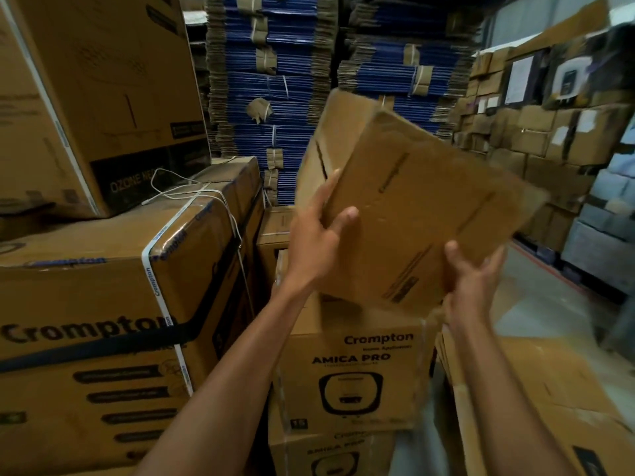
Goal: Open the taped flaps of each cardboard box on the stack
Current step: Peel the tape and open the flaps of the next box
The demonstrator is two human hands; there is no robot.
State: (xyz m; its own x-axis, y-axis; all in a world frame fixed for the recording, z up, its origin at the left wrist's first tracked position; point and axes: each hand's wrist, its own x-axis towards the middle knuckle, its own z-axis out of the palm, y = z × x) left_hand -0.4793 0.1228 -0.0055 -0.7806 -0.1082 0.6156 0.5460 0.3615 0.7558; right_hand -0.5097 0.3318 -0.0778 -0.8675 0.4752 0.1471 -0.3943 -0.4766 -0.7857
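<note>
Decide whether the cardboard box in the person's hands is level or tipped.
Tipped. The cardboard box sits aslant in the air, gripped by the left hand and right hand.

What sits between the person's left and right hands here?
The tilted cardboard box: the left hand grips its left edge, the right hand its lower corner. Head view shows it.

One wide-angle camera, worn on the person's head, gives the only view. It faces forward and down onto the AMICA PRO box (357, 365), which sits low in the middle of the frame, near the lens. Just above that box, the left hand (319, 235) and right hand (470, 283) grip a tilted carton (422, 214), closer still to the camera. Behind the box, blue bundles of flat cardboard (271, 80) stand well back. Left of it, a large Crompton box (86, 321) bows with the lens.
</note>
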